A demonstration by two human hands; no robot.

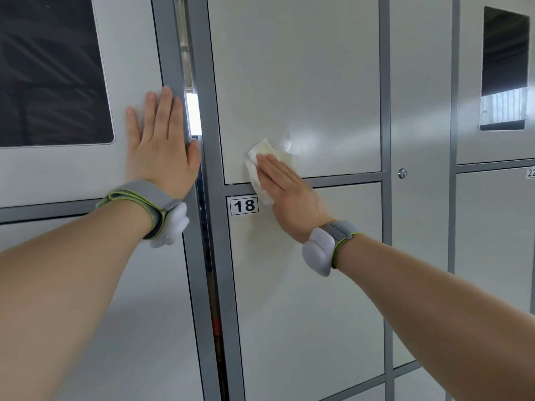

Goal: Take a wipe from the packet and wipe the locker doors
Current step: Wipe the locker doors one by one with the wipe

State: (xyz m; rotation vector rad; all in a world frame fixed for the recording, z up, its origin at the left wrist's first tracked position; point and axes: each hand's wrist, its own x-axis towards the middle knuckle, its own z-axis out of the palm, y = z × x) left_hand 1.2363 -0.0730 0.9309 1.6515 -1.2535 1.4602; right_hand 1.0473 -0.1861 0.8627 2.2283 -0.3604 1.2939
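Two hands, both flat, fingers straight.
Left hand [160, 146]: palm on pale grey metal panel with dark window [130, 53], fingers slightly spread.
Right hand [285, 192]: fingers together, pressing one crumpled white wipe [257, 169] on cream locker door [298, 82], at its bottom edge.
Black-on-white label "18" [244, 206] just below wipe.
Partial label "22" [531, 172] far right.
Two grey lime-edged wristbands [144, 198], one per wrist.

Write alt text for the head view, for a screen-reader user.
The right hand presses a white wipe flat against the lower edge of a pale locker door, just above the 18 label. The left hand rests flat on the neighbouring panel, beside its dark window.
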